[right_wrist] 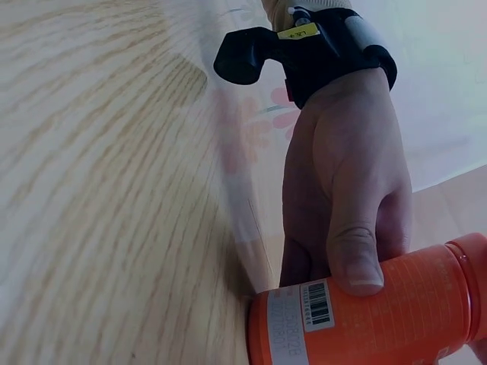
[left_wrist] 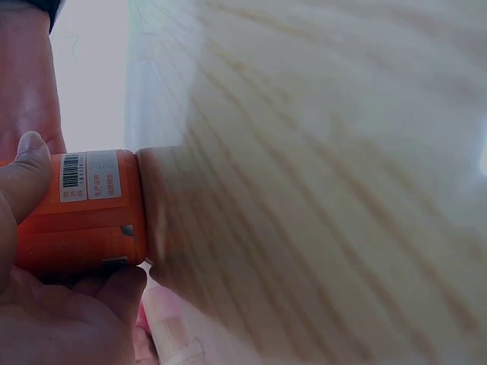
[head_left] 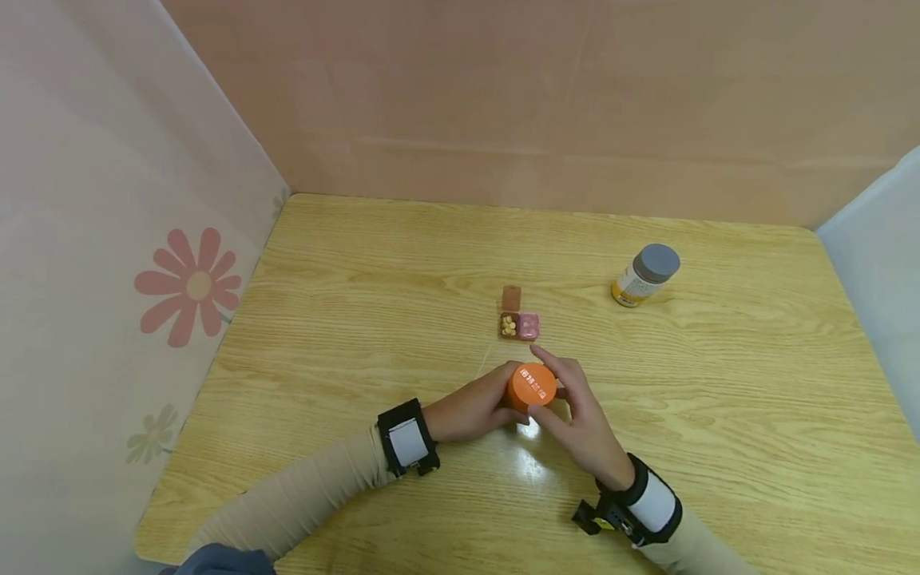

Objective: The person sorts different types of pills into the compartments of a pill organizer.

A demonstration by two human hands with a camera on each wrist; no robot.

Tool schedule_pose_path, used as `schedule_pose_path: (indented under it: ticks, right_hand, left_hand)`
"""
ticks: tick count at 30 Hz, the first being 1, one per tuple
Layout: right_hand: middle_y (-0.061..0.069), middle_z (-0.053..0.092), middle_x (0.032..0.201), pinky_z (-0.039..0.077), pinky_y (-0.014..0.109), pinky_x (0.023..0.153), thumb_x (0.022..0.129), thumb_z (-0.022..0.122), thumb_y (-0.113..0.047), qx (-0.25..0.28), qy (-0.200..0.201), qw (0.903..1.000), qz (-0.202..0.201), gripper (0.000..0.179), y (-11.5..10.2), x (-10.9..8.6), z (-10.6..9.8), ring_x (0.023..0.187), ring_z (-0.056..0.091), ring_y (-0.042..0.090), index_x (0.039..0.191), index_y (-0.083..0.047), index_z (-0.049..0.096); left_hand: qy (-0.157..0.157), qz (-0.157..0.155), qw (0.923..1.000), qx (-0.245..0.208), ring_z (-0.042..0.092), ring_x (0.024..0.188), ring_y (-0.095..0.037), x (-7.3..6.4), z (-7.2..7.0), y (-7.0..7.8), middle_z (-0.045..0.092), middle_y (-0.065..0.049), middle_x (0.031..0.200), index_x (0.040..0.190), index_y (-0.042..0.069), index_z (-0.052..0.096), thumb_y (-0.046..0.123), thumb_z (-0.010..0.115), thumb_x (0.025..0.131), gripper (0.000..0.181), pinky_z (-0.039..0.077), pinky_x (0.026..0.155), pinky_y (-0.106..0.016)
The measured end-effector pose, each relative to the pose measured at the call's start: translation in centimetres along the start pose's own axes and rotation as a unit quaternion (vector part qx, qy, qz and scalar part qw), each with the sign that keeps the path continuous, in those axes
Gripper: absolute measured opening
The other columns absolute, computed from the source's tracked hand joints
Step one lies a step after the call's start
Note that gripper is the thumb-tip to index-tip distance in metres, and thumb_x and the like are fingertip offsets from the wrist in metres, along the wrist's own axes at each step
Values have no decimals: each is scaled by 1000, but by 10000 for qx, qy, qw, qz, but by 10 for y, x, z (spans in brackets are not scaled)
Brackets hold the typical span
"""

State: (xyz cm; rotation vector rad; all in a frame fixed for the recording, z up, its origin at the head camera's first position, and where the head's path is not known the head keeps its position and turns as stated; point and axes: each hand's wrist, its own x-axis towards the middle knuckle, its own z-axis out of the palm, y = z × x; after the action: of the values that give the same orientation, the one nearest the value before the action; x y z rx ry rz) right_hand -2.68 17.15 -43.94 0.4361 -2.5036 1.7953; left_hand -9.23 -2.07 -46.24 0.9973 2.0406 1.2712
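Note:
An orange bottle with white lettering on its lid stands on the table between both hands. My left hand grips its side, with the thumb lying across the orange wall near a barcode label in the right wrist view. Around the lid, my right hand has its thumb at the near edge and a finger at the right edge; its index finger sticks out past the far side. Just beyond the hands lies a small pill box. One brown compartment has its lid folded back and holds several yellowish tablets; the pink compartment is covered.
Farther back on the right, a bottle with a grey lid stands on the wooden table. A plain curtain hangs behind the table's back edge, and a flower-printed one along its left side.

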Motion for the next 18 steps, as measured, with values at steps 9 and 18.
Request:
schedule_pose_path:
  ticks: [9, 18]
  right_hand:
    - [4, 54, 126, 46, 29, 88, 85, 80, 2, 118, 289, 9973, 668, 57, 3, 2, 2, 114, 51, 11, 132, -1, 48]
    - [8, 50, 127, 46, 30, 88, 88, 73, 7, -87, 105, 9999, 90, 74, 4, 0, 1, 116, 46, 11, 153, -9, 43]
  left_hand:
    - [-57, -179, 9998, -90, 49, 127, -8, 0, 1, -1, 51, -4, 141, 144, 11, 38, 13, 64, 100, 51, 40, 111, -26]
    - [-23, 31, 10000, 30, 51, 129, -11, 0, 1, -3, 51, -9, 141, 144, 6, 38, 11, 67, 98, 55, 41, 111, -25]
